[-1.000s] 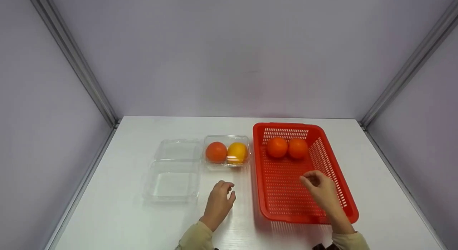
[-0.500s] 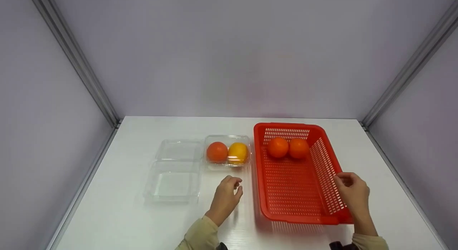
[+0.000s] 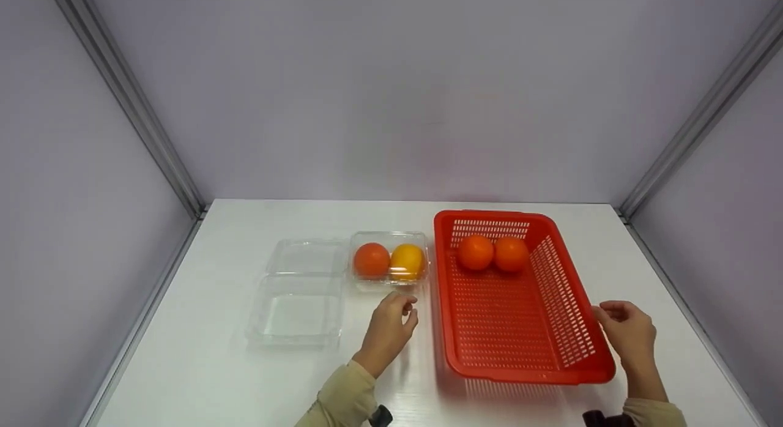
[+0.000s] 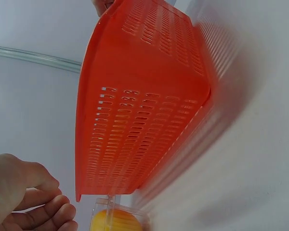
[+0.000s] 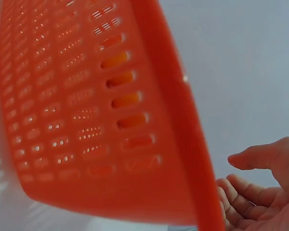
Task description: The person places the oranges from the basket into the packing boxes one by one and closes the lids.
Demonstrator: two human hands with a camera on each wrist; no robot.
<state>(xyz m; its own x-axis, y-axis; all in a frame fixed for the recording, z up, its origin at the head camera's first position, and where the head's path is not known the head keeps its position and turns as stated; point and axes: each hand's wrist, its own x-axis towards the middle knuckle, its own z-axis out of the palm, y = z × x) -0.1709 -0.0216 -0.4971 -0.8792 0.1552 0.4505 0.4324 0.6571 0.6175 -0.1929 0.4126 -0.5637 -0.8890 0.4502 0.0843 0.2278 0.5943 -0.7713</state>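
My left hand (image 3: 385,329) hovers over the table in front of a closed clear plastic box, its fingers loosely curled around nothing. The clear box (image 3: 391,236) contains an orange (image 3: 371,260) and a yellow fruit (image 3: 407,261) that looks like a lemon or mango. Just outside the right rim of the red plastic basket (image 3: 511,372) is my right hand (image 3: 630,334), with fingers loosely bent and the thumb apart from them in the right wrist view. Whether its fingertips touch the rim I cannot tell. Two oranges (image 3: 475,252) sit side by side at the basket's far end.
A second clear plastic box (image 3: 298,314) lies open on the left of the white table (image 3: 202,366), its lid folded back. Pale panels (image 3: 391,109) enclose the table at the back and both sides.
My right hand has moved right, from over the basket to outside its right rim. My left hand has shifted slightly right and forward. The fruits and boxes stay in place.
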